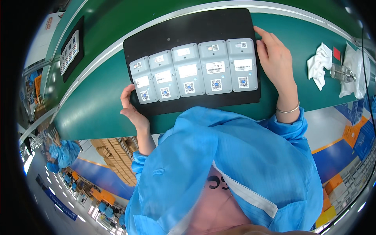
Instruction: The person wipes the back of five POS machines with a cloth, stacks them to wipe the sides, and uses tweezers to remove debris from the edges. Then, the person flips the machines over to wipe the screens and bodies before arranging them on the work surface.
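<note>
A black board (188, 26) lies on the green bench in front of me. Set side by side on it is a row of several flat grey device housings (186, 80), with white labels and square codes on their upward faces and small screws at the corners. My left hand (134, 111) is at the board's lower left edge, fingers against its side and thumb apart. At the right edge my right hand (276, 55) holds the board near its upper corner, thumb and fingertips against the side. The fingertips' undersides are hidden.
A crumpled white cloth (320, 65), a glass bottle (343, 73) and a clear plastic bag (354, 70) lie at the bench's right. Another dark board with a light device (70, 52) stands at far left. Brown cartons (115, 156) are below; a co-worker in blue (64, 154) is lower left.
</note>
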Motion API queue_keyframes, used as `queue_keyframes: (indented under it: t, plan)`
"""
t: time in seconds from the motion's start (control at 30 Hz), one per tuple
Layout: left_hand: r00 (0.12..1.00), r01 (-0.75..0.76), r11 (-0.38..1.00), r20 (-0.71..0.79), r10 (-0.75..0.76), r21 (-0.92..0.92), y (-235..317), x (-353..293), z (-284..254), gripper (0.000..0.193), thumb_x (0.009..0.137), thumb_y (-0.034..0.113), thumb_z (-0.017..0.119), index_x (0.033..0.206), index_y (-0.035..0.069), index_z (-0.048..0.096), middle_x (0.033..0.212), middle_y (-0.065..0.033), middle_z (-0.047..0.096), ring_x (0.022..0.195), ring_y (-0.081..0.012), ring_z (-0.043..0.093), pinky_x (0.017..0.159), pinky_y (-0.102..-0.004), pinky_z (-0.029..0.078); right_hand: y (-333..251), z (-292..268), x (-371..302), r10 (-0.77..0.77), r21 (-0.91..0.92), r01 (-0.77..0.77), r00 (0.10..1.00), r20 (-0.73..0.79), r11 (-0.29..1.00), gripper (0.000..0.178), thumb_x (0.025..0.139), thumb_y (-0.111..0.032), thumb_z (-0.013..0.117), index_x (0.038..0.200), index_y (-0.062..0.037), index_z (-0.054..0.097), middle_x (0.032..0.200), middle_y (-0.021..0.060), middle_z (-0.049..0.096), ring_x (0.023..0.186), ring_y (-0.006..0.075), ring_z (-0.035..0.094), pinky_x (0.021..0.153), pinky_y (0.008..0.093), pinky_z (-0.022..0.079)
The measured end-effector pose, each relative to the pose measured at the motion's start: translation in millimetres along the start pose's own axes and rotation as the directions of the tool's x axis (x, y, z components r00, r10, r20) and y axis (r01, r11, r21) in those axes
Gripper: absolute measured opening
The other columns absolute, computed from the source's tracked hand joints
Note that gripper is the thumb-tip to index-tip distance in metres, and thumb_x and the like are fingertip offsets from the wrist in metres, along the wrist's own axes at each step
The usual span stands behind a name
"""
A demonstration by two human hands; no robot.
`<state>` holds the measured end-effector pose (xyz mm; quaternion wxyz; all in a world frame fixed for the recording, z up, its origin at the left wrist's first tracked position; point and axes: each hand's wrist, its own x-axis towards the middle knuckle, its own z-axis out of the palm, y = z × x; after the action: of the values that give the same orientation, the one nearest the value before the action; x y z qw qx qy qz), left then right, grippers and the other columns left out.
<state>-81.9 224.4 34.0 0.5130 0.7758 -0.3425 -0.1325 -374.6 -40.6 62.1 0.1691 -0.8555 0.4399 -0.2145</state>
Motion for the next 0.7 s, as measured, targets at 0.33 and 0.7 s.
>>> queue_keyframes:
  t: [0.33,0.7]
  plan:
    - [0.805,-0.424,0.832,0.569,0.165,0.358,37,22,-11,0.085,0.068,0.034,0.083,0.144,0.019,0.046,0.156,-0.0209,0.024,0.141,-0.0391,0.026,0.115,-0.0472,0.026,-26,-24,-39,-0.262,0.327,0.194,0.948,0.178,0.925,0.060,0.086,-0.024,0.070,0.141,-0.0141,0.049,0.148,0.0218,0.040,0.134,0.0362,0.044,0.106,0.0443,0.041]
    - [0.796,-0.361,0.926,0.553,0.247,0.107,41,23,3,0.081,0.075,0.031,0.078,0.147,0.019,0.042,0.158,-0.0210,0.019,0.149,-0.0402,0.008,0.119,-0.0525,0.005,-44,-6,-62,-0.222,0.411,0.130,0.957,0.186,0.903,0.082,0.076,-0.021,0.080,0.147,-0.0112,0.041,0.158,0.0266,0.014,0.144,0.0470,0.020,0.114,0.0498,0.028]
